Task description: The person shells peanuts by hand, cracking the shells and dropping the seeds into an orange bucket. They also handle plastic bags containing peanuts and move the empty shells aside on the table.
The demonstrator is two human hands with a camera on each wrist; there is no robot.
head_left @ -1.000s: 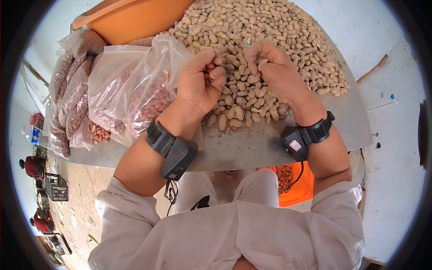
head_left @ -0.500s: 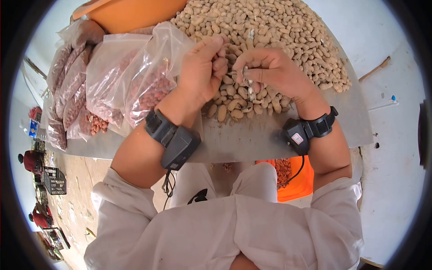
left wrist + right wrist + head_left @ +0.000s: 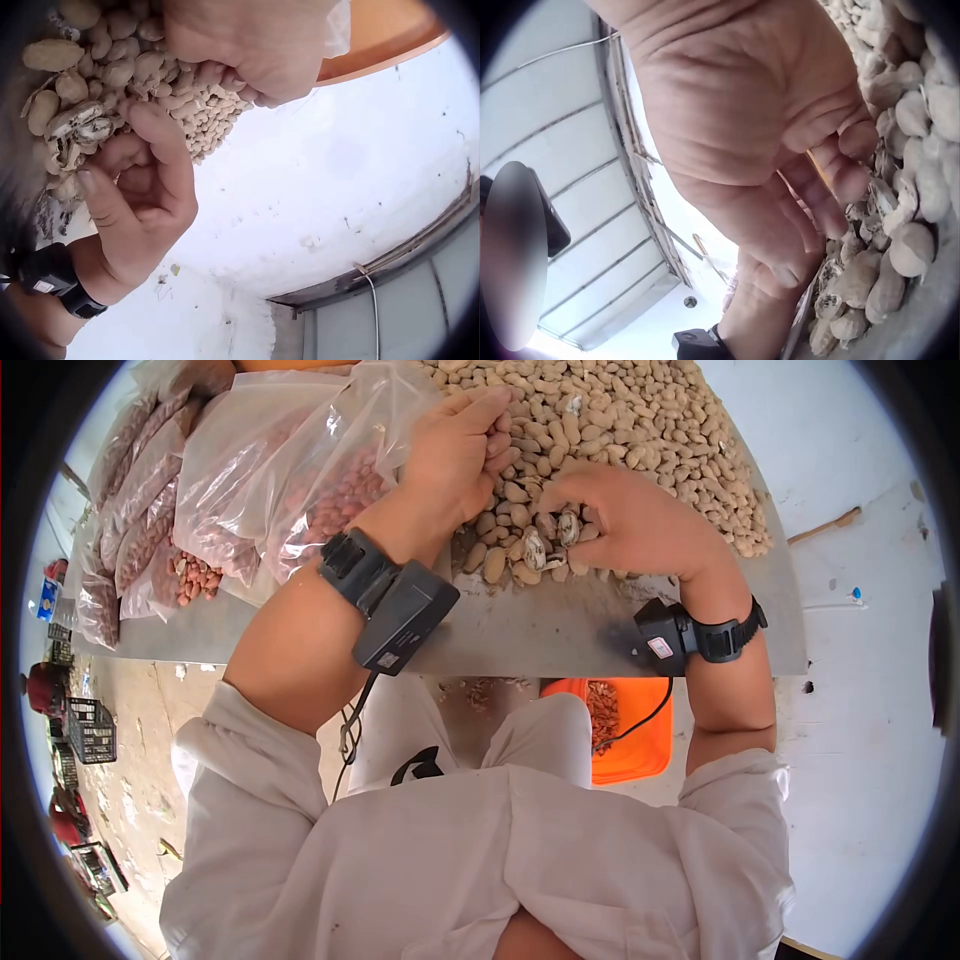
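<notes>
- The left hand [image 3: 455, 460] is reaching over the worktop [image 3: 540, 635], beside the near left part of the peanut pile [image 3: 640, 420]; its fingers are curling toward the palm, and the palm is hiding whatever may be inside, so whether its grip is closing on anything cannot be told.
- The right hand [image 3: 640, 520] is bending over the near part of the same pile; its grip is standing apart, with the thumb and loosely bent fingers separating around opened shells [image 3: 79, 127] and clamping on nothing visible.
- The unshelled peanuts are spreading from the far side of the worktop toward its near edge, and some are lying just beside the fingers of both hands.
- Another opened shell [image 3: 534, 548] is lying at the pile's near side, to the left of the right hand.
- Clear plastic bags [image 3: 250, 470] holding reddish kernels are lying on the left part of the worktop, beside the left forearm.
- An orange basin [image 3: 290, 364] is showing beyond the bags, at the far left.
- An orange tub [image 3: 650, 745] is standing below the worktop's near edge, holding reddish-brown pieces.
- Black devices [image 3: 408, 615] are sitting strapped on both wrists.
- Black crates [image 3: 90, 730] are standing on the floor at the left.
</notes>
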